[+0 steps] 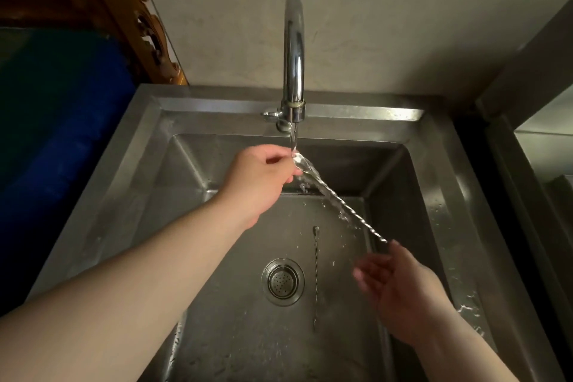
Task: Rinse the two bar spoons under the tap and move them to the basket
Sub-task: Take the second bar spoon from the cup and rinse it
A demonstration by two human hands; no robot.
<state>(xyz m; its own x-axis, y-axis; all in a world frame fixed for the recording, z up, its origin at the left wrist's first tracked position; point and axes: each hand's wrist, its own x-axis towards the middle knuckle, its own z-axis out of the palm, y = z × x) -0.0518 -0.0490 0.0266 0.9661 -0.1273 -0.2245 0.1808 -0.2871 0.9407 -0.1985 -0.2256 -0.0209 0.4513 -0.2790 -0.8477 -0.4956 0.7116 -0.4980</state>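
One twisted-stem bar spoon (344,206) slants across the sink under the running tap (293,62). Its bowl sits right in the stream. My left hand (257,181) pinches the bowl end with fingertips, water running over them. My right hand (400,285) holds the spoon's lower end between thumb and fingers, palm turned up. Water splashes off the stem. A second bar spoon (315,276) lies flat on the sink floor, just right of the drain, untouched. No basket is in view.
The steel sink (139,146) has a round strainer drain (282,281) in its floor. A blue bin (62,121) and carved wooden furniture (102,3) stand to the left. Another steel counter (539,139) adjoins on the right, behind a dark gap.
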